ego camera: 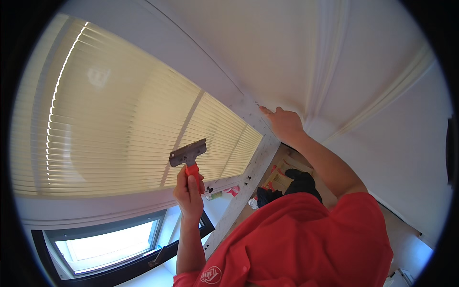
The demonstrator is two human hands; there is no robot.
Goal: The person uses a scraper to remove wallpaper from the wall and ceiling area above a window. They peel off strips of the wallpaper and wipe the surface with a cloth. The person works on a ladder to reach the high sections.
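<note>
My left hand (190, 193) holds a wide-bladed scraper (188, 152) upright by its red handle, in front of a wall of cream horizontal slats (150, 118). The scraper's metal blade is at the top and looks worn. Up and to the right, my right hand (287, 123) reaches to the white wall surface (251, 107), its index finger extended to a small dark mark there. Nothing shows in the right hand. Several more faint marks lie on the white strip beside the slats.
An open dark-framed window (107, 247) stands at the lower left. Small black knobs (210, 190) and a pink cloth (232, 190) are near the sill. A wooden stool or ladder (281, 175) is below me. White sheeting (358, 82) or panelling spans the right side.
</note>
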